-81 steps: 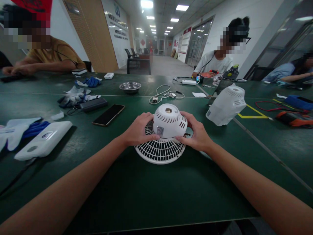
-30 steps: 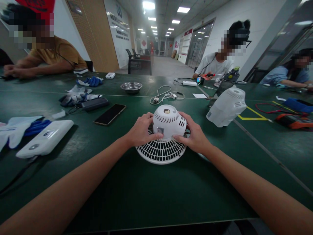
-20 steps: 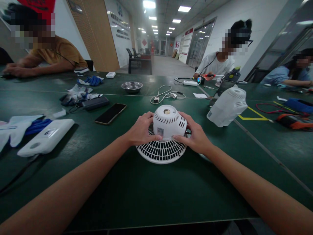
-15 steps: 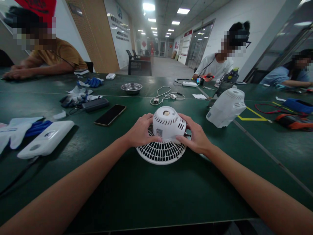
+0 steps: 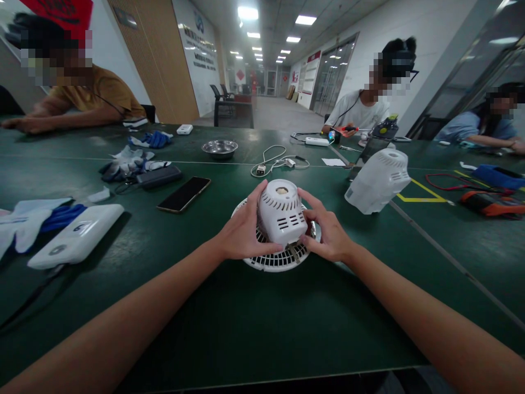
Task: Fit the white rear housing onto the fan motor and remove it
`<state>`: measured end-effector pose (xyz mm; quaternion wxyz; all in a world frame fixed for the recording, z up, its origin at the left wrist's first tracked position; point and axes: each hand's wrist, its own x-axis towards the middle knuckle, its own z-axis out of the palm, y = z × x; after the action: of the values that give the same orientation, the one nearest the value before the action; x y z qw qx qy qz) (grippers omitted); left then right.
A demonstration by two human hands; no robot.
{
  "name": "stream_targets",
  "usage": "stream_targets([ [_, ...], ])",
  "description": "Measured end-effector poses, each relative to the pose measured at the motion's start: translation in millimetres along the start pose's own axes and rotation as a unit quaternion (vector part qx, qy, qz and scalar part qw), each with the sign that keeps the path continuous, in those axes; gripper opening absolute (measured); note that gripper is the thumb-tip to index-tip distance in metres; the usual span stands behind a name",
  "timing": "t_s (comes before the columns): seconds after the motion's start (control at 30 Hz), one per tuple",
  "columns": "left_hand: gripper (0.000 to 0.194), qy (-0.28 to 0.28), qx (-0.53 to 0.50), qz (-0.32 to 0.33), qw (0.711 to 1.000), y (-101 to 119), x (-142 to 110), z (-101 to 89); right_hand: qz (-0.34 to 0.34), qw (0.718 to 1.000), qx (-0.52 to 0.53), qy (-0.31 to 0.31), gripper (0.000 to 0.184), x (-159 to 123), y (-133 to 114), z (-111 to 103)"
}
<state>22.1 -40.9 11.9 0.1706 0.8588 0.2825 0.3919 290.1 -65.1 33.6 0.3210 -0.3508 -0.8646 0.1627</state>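
Note:
A white vented motor housing (image 5: 283, 210) of a fan stands upright in front of me, its slots and a round hole on top facing up. Beneath it a white fan grille (image 5: 274, 266) with radial ribs lies on the green table (image 5: 254, 328). My left hand (image 5: 246, 227) wraps the housing's left side, thumb across its lower front. On the other side, my right hand (image 5: 328, 227) holds the lower right edge, fingers curled behind and thumb in front. The hands partly hide the grille's sides.
A smartphone (image 5: 184, 194), a white power bank (image 5: 77, 235) and gloves (image 5: 151, 139) lie left. Behind are a metal bowl (image 5: 220, 149) and a coiled cable (image 5: 279, 162). Rightward stand a white plastic cover (image 5: 379, 180) and an orange multimeter (image 5: 494, 203). Co-workers sit across the table.
The housing and grille have turned between my hands: the label on the front is out of sight and the side slots now face me. My left hand has moved higher around the housing.

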Motion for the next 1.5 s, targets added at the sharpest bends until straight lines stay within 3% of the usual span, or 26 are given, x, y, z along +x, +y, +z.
stream_targets([
  [0.27,0.135,0.033,0.019,0.001,0.999,14.8,3.4,7.0,0.011,1.0,0.009,-0.008,0.098,2.1,-4.9,-0.1],
  [0.67,0.123,0.011,0.016,-0.001,1.0,16.2,7.2,1.7,0.025,0.997,0.072,-0.032,0.096,4.5,-5.5,-2.0],
  [0.83,0.122,-0.011,0.007,0.008,1.0,8.7,7.1,-3.2,0.032,0.994,0.09,-0.05,0.093,3.9,-4.6,-4.5],
  [1.0,0.133,-0.008,0.02,0.023,0.999,-3.7,5.8,-3.0,0.005,0.995,0.073,-0.064,0.095,3.8,-4.8,-4.3],
  [1.07,0.133,0.011,0.031,0.03,0.999,-3.4,5.1,0.4,-0.001,0.998,0.054,-0.042,0.099,4.7,-5.6,-1.3],
  [1.23,0.112,0.074,0.072,0.023,0.994,2.2,3.3,7.7,0.007,0.996,-0.023,0.081,0.106,7.3,-9.0,9.4],
  [1.37,0.098,0.086,0.072,0.027,0.993,-3.3,2.7,3.3,-0.008,0.994,-0.048,0.101,0.097,6.2,-7.1,9.7],
  [1.5,0.077,0.082,0.055,-0.015,0.995,-10.7,1.7,-4.2,-0.008,0.992,-0.051,0.114,0.086,5.2,1.4,5.3],
])
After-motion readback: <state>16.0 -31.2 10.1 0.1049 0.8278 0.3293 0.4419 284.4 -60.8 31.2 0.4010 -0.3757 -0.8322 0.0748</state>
